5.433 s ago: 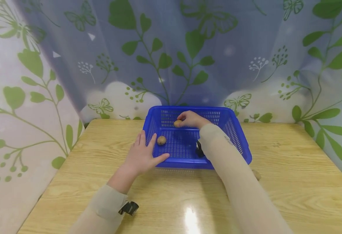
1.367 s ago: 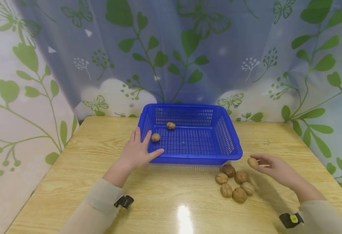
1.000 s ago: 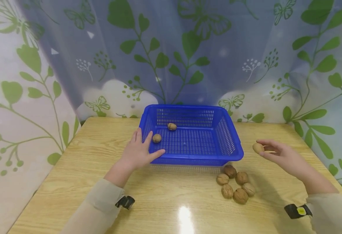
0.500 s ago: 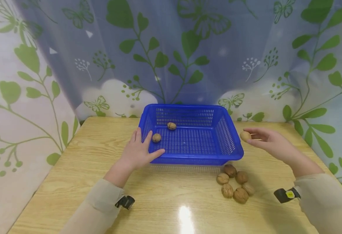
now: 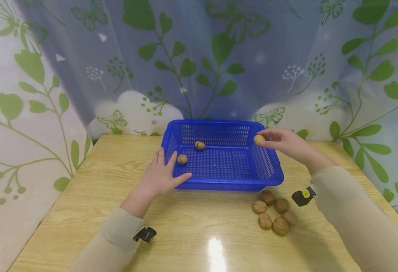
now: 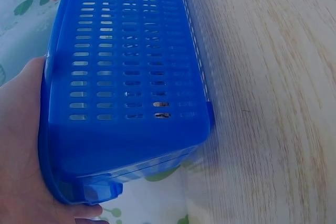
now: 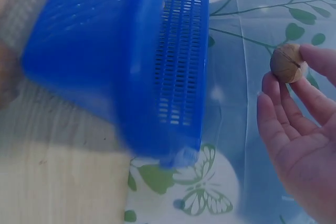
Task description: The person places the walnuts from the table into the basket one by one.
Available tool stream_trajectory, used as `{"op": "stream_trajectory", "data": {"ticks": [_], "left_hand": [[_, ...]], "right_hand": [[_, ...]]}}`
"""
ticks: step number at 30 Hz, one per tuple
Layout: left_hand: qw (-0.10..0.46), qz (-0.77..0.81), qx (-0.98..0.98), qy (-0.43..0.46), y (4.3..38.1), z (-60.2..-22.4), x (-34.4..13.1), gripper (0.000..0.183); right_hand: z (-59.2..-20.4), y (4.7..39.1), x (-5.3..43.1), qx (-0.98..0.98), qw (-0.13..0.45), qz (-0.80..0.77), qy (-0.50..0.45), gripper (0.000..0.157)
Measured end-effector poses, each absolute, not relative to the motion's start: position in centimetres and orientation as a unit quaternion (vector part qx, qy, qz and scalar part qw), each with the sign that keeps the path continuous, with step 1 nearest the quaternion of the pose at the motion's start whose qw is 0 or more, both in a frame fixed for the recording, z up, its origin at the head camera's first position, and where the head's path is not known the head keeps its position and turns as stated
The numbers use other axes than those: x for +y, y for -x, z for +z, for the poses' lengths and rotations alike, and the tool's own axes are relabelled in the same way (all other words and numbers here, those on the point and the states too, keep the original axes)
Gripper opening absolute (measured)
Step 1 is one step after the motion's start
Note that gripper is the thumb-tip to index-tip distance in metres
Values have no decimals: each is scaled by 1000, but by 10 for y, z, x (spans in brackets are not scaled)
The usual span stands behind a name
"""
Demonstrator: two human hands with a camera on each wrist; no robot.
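A blue plastic basket (image 5: 219, 164) stands at the back of the wooden table. My left hand (image 5: 157, 176) rests on its left front corner with fingers spread; the left wrist view shows this hand (image 6: 23, 150) along the rim. In my right hand (image 5: 285, 144) a walnut (image 5: 259, 140) is pinched between thumb and fingertips, above the basket's right rim. The right wrist view shows that walnut (image 7: 287, 63) whole, at the fingertips. Inside the basket lie two walnuts, one (image 5: 182, 159) near the left wall and another (image 5: 200, 145) by the back wall.
Several walnuts (image 5: 281, 226) lie in a loose ring on the table (image 5: 185, 234), in front of the basket's right corner. Right behind the table hangs a patterned curtain (image 5: 199, 75), which also runs along both sides.
My right hand has carried the walnut from right of the basket leftward and up over its right rim. Earlier it let go a walnut at the basket's back. My left hand has stayed put.
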State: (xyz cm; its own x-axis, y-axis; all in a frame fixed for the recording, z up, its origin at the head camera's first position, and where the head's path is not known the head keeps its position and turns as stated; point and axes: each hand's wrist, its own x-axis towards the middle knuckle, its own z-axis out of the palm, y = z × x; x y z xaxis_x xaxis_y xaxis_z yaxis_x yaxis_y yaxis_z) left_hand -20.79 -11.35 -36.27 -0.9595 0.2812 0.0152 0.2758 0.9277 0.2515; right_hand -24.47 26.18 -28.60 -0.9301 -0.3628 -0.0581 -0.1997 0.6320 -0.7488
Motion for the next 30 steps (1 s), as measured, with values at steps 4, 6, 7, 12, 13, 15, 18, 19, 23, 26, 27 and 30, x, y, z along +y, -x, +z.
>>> {"op": "stream_trajectory", "data": {"ticks": [4, 6, 7, 12, 13, 15, 18, 19, 23, 26, 27, 30], "left_hand": [[15, 126, 982, -141, 208, -360, -113, 94], [16, 127, 982, -142, 209, -359, -112, 94], [16, 128, 981, -142, 209, -359, -112, 94], [12, 128, 982, -142, 208, -358, -112, 93], [10, 128, 982, -142, 207, -359, -112, 93], [8, 129, 981, -142, 207, -359, -113, 93], [4, 133, 981, -144, 206, -361, -113, 94], [3, 135, 980, -144, 206, -361, -113, 94], [2, 135, 980, -143, 208, -361, -113, 94], [1, 131, 981, -141, 209, -361, -113, 94], [2, 131, 981, -141, 209, -361, -113, 94], [4, 126, 982, -140, 209, -362, -113, 94]], "right_hand": [[-282, 262, 248, 897, 113, -397, 159, 59], [-280, 271, 240, 895, 114, -398, 166, 58], [-280, 275, 237, 895, 113, -398, 168, 58], [-279, 295, 217, 899, 112, -386, 173, 56], [-279, 299, 213, 901, 113, -382, 173, 55], [-279, 305, 205, 898, 116, -385, 177, 54], [-281, 313, 195, 897, 116, -387, 180, 50], [-283, 316, 192, 895, 118, -389, 184, 50], [-291, 327, 183, 890, 127, -395, 191, 47], [-299, 336, 177, 883, 138, -411, 182, 46], [-302, 338, 176, 880, 142, -416, 179, 46], [-312, 345, 173, 877, 154, -422, 170, 45]]}}
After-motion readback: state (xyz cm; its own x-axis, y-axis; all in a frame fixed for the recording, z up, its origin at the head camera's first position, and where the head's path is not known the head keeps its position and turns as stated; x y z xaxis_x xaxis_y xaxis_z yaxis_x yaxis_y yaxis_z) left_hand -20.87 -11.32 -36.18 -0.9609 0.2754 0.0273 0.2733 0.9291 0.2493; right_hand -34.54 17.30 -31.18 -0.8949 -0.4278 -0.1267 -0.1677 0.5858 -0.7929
